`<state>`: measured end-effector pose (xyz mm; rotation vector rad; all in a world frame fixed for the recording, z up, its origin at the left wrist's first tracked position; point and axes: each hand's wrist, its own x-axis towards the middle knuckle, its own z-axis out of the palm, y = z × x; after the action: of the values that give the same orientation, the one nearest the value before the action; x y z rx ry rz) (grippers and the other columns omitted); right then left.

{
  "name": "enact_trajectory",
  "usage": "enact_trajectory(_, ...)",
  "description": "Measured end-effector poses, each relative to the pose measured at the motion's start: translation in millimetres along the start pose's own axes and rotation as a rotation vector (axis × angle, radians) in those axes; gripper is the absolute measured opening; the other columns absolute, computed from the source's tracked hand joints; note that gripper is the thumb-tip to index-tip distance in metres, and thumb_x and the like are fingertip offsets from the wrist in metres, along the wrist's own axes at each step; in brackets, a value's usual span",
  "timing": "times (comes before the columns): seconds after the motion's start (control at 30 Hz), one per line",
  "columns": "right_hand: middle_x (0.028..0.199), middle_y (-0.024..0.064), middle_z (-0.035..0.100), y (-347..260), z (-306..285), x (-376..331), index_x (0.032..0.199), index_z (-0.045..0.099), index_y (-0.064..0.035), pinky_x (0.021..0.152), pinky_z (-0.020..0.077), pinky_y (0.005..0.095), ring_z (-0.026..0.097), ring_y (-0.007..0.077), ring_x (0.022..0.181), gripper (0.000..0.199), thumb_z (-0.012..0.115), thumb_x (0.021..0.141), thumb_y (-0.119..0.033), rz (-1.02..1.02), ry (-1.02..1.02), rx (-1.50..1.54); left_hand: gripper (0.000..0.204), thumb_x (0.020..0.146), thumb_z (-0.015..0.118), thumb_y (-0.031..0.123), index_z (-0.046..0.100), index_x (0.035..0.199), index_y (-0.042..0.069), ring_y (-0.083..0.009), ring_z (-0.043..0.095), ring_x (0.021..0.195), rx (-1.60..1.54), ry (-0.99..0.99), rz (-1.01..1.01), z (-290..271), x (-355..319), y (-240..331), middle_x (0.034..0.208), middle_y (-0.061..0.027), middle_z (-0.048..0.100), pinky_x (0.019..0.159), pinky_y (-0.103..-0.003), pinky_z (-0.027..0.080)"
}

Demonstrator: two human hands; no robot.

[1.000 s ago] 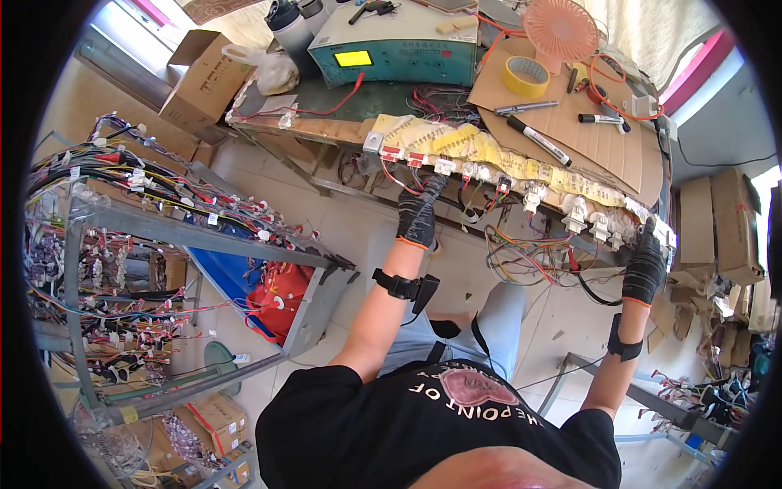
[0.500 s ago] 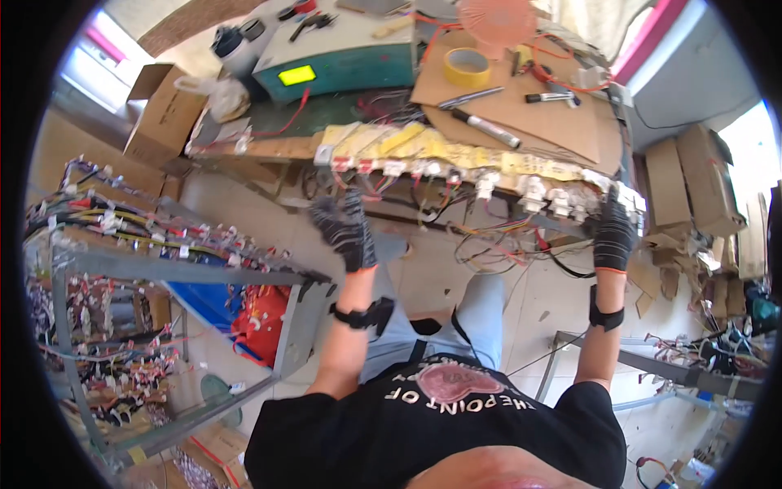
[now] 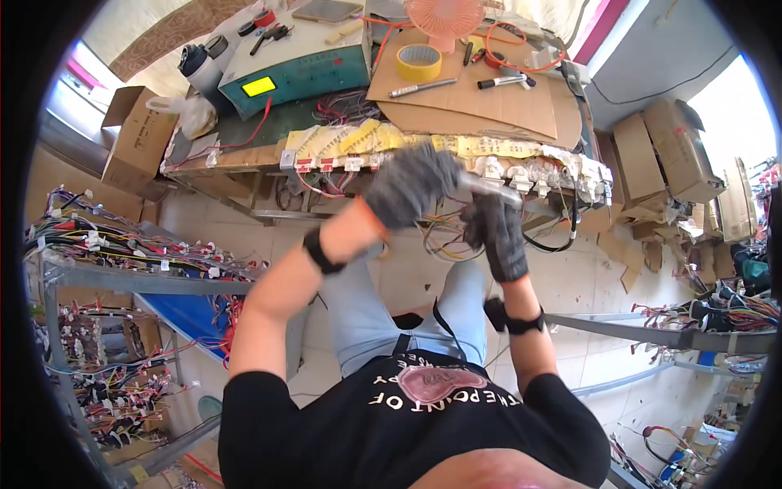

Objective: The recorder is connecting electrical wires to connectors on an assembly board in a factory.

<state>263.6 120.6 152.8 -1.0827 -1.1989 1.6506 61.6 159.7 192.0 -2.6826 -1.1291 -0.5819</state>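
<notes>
A white marker pen, smeared by motion, is held crosswise in front of the bench edge. My left hand, in a dark grey knitted glove with an orange cuff, is closed round its left end. Just below the pen, my right hand, gloved alike, has its fingers curled up against the pen's right part. Behind the hands runs a row of white connectors along the bench edge, with yellow labels above it. Coloured wires hang below; my hands hide part of the row.
On the bench stand a teal tester with a lit screen and a pink fan. Cardboard carries yellow tape and a silver pen. Metal racks of wire harnesses flank me; boxes stand at the right.
The white marker has left the cardboard and is now between my hands. My left hand has moved right and up; my right hand has come leftward from the connector row's right end.
</notes>
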Motion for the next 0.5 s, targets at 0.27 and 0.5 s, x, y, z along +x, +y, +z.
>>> enact_trajectory(0.27,0.059,0.0016,0.053,-8.4,66.8,106.2,0.078,0.049,-0.0032,0.049,0.0404,0.0263,0.051,0.0115,0.052,0.019,0.067,0.074,-0.010,-0.559,0.200,-0.514,0.023,0.081,0.061,0.016,0.060,0.096,-0.001,-0.0128,0.058,0.063,-1.169,0.158,-0.943,-17.7,-95.3,31.2,0.080,-0.0086,0.063,0.057,-0.025,0.048)
enact_trajectory(0.5,0.057,0.0076,0.054,-23.9,80.3,96.2,0.069,0.049,-0.0021,0.047,0.0399,0.0265,0.050,0.0137,0.050,0.021,0.066,0.074,-0.012,-0.563,0.288,-0.857,0.023,0.082,0.057,0.007,0.057,0.103,-0.004,-0.0137,0.058,0.067,-1.098,0.291,-0.918,-4.1,-85.9,14.4,0.083,-0.0105,0.063,0.061,-0.027,0.048)
